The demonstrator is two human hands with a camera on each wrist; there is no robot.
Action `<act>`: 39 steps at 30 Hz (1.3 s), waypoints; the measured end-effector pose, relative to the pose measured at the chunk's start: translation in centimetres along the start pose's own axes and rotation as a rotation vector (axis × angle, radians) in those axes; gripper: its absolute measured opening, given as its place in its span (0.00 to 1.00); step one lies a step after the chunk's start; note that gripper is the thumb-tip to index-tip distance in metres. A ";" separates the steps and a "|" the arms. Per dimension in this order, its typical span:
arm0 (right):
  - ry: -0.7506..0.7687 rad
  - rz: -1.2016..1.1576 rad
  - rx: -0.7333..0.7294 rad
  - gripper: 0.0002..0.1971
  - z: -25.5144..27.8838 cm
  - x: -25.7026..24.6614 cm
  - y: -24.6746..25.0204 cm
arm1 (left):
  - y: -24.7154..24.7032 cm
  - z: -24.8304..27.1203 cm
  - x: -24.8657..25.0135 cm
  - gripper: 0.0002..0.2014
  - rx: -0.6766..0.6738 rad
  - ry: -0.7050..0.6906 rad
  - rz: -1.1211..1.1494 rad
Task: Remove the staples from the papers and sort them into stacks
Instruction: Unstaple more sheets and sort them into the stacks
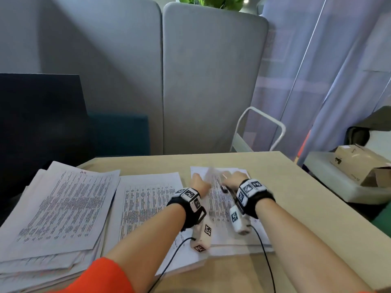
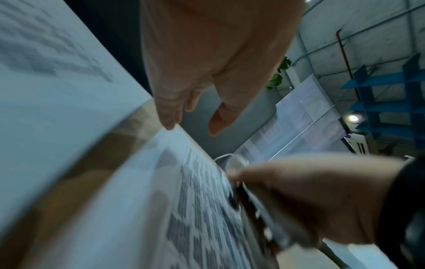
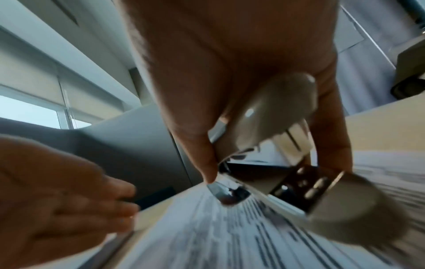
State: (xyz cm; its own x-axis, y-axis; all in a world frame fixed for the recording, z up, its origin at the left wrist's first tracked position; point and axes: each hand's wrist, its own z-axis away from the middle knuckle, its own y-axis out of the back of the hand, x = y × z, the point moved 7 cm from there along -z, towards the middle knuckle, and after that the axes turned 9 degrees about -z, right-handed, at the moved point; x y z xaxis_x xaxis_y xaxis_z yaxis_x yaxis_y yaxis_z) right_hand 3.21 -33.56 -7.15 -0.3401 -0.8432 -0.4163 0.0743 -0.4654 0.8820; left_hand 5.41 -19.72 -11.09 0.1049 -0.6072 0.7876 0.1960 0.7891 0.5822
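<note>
My right hand point(image 1: 231, 179) clamps the stapler-like tool point(image 3: 264, 145), my left hand point(image 1: 197, 182) lies flat-fingered pinning the limp stapled papers point(image 1: 224, 208) near their 12 o'clock edge, where I judge the hold belongs.

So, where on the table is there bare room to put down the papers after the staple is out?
Bare table lies right of the papers under the right hand, out to the right edge, and in a strip behind all the papers along the far edge. The left half is crowded: a thick stack beside a second pile, with only a narrow gap before the left hand.
</note>
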 end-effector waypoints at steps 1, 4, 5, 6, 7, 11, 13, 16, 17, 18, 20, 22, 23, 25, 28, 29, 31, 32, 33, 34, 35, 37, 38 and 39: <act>-0.013 0.043 -0.025 0.12 0.0 0.6 -0.8 | 1.1 0.0 -0.5 0.27 0.019 0.012 -0.056; -0.030 0.206 -0.090 0.13 -0.1 1.3 -1.7 | 5.8 -0.1 -2.9 0.25 0.011 0.070 -0.289; -0.024 0.242 -0.074 0.12 0.0 0.9 -1.6 | 7.6 0.0 -3.8 0.25 0.007 0.098 -0.411; -0.024 0.246 -0.042 0.09 0.0 0.1 -1.3 | 9.5 0.3 -4.8 0.25 0.013 0.129 -0.547; -0.021 0.245 0.001 0.08 -0.1 -0.7 -1.0 | 11.4 0.6 -5.7 0.26 0.015 0.160 -0.681; 0.198 0.090 -0.030 0.12 -0.2 -7.4 -2.1 | 15.5 1.0 -9.4 0.31 -0.039 0.234 -0.956; 0.239 -0.045 -0.165 0.16 0.7 -10.3 -4.2 | 15.4 1.2 -10.7 0.32 -0.108 0.234 -1.027; 0.146 -0.172 -0.282 0.27 0.1 -11.7 -8.0 | 15.1 1.2 -11.5 0.33 -0.170 0.221 -1.073; 0.130 -0.190 -0.291 0.29 -0.4 -11.8 -9.1 | 15.0 1.1 -11.6 0.34 -0.190 0.207 -1.082; 0.122 -0.201 -0.294 0.31 -0.4 -11.9 -9.8 | 15.0 1.1 -11.6 0.34 -0.207 0.202 -1.083; 0.120 -0.212 -0.287 0.35 -0.7 -12.1 -11.2 | 15.1 1.0 -11.6 0.34 -0.216 0.201 -1.079; 0.154 -0.247 -0.267 0.37 -0.4 -12.6 -11.8 | 15.2 0.7 -11.7 0.35 -0.210 0.195 -1.082; 0.173 -0.260 -0.257 0.41 -0.4 -12.6 -12.1 | 15.1 0.5 -11.7 0.35 -0.205 0.187 -1.085; 0.199 -0.224 -0.239 0.46 0.0 -12.8 -12.3 | 15.1 0.4 -11.9 0.37 -0.195 0.176 -1.089; 0.272 -0.150 -0.199 0.45 0.9 -13.3 -12.1 | 15.1 0.3 -11.9 0.38 -0.190 0.174 -1.108; 0.294 -0.122 -0.188 0.43 1.0 -13.5 -12.3 | 15.2 0.2 -11.9 0.39 -0.188 0.172 -1.115; 0.314 -0.024 -0.202 0.39 1.9 -13.7 -12.5 | 15.1 0.1 -11.8 0.39 -0.184 0.173 -1.121; 0.306 0.013 -0.224 0.38 2.1 -13.7 -12.8 | 15.1 0.1 -11.7 0.39 -0.181 0.176 -1.124; 0.302 0.037 -0.237 0.36 2.3 -13.7 -13.0 | 15.1 0.1 -11.7 0.39 -0.178 0.178 -1.127; 0.301 0.058 -0.242 0.35 2.6 -13.7 -13.1 | 15.1 0.1 -11.7 0.40 -0.177 0.180 -1.129; 0.306 0.070 -0.234 0.35 2.7 -13.7 -13.0 | 15.0 0.1 -11.8 0.40 -0.177 0.182 -1.127; 0.297 0.082 -0.224 0.34 2.5 -13.7 -13.1 | 15.0 0.1 -11.8 0.39 -0.174 0.181 -1.108; 0.294 0.078 -0.227 0.33 2.4 -13.7 -13.1 | 15.0 0.1 -11.9 0.39 -0.173 0.180 -1.100; 0.291 0.071 -0.230 0.33 2.5 -13.8 -13.1 | 15.0 0.2 -11.9 0.38 -0.172 0.177 -1.097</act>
State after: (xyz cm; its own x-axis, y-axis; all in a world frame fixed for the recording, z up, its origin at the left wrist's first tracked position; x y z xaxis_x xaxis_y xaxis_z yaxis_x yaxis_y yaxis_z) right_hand 4.60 -15.17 -12.45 -0.0480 -0.9013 -0.4305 0.3077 -0.4234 0.8521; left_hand 6.93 -0.61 -11.71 -0.0723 -0.9808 -0.1814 0.3981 -0.1951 0.8964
